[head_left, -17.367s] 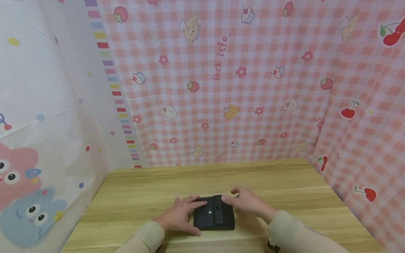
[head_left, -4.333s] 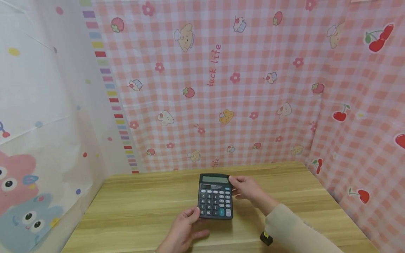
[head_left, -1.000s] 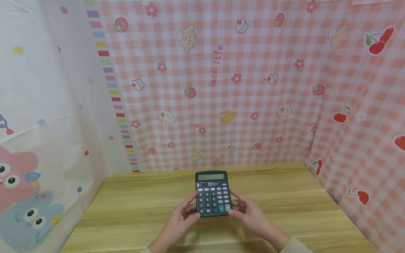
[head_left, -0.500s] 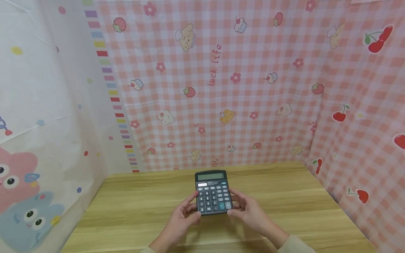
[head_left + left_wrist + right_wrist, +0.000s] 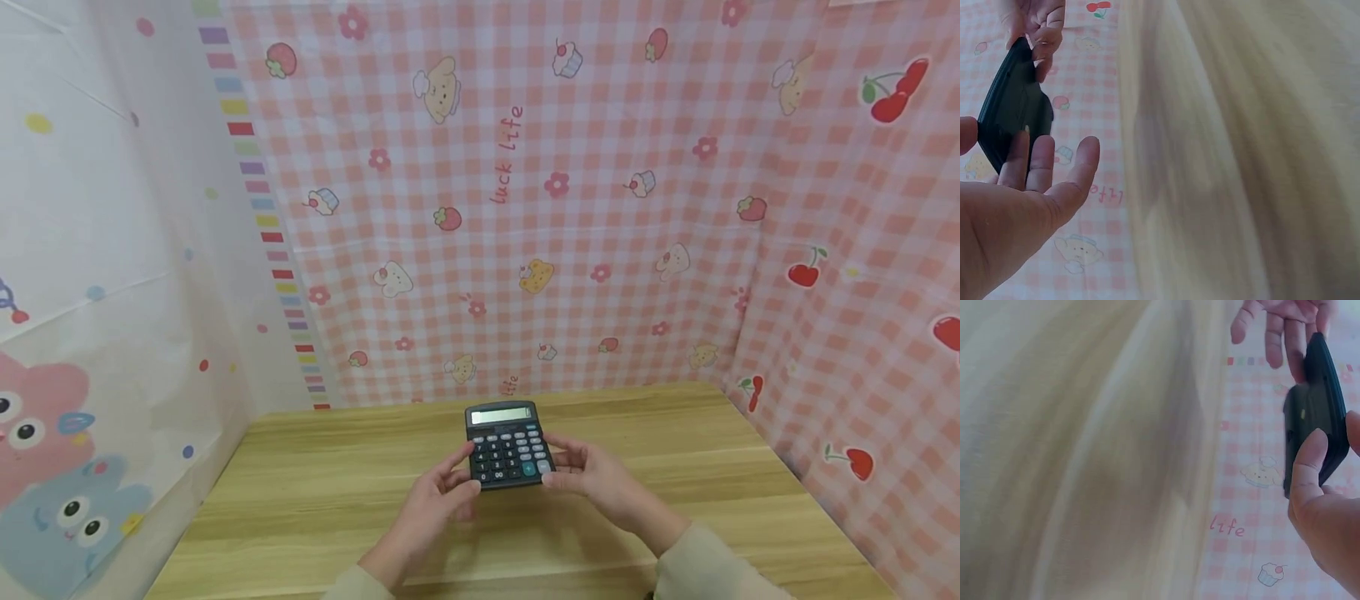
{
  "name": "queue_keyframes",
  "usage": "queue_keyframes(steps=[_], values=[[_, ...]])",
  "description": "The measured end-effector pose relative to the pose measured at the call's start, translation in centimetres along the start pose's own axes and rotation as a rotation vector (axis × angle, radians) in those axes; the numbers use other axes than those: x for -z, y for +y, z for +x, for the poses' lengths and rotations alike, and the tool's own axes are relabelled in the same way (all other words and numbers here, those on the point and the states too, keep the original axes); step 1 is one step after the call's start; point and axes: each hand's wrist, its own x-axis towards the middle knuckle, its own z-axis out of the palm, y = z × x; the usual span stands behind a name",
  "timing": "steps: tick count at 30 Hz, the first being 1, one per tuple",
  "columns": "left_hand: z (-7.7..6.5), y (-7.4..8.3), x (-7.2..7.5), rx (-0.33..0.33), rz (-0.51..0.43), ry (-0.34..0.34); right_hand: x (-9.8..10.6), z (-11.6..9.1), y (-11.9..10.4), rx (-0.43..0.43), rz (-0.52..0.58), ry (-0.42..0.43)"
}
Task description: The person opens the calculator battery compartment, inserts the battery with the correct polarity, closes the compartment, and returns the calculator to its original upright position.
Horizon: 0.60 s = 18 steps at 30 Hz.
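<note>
A black desk calculator (image 5: 501,454) is held face up between both hands over the table, its display end pointing away from me. My left hand (image 5: 435,498) grips its near left corner, thumb on the front face and fingers at the side and behind. At the near right corner, my right hand (image 5: 600,483) pinches it the same way. The left wrist view shows the calculator's dark back (image 5: 1013,112) with left fingers (image 5: 1041,164) against it and others spread free. From the right wrist, the calculator (image 5: 1322,403) appears edge-on, raised off the wood.
A wood-grain table (image 5: 315,500) lies beneath the hands. Behind it hangs a pink checked cloth (image 5: 420,242) with printed cartoons, which continues along the right side. A white printed cloth (image 5: 150,250) closes off the left.
Earlier the calculator lay back side up; by 4.3 s ago it was face up. Over the last second both hands have lifted it slightly and tilted it, and the display now catches light.
</note>
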Motion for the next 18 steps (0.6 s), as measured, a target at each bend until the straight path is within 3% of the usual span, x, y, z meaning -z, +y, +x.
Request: queue_keyframes(steps=[9, 18], values=[[2.2, 1.6, 0.0, 0.058, -0.021, 0.007, 1.4, 2.0, -1.7, -0.122, 0.182, -0.017], [5.5, 1.9, 0.3, 0.101, -0.001, 0.045, 1.9, 5.2, -2.5, -0.225, 0.205, 0.072]])
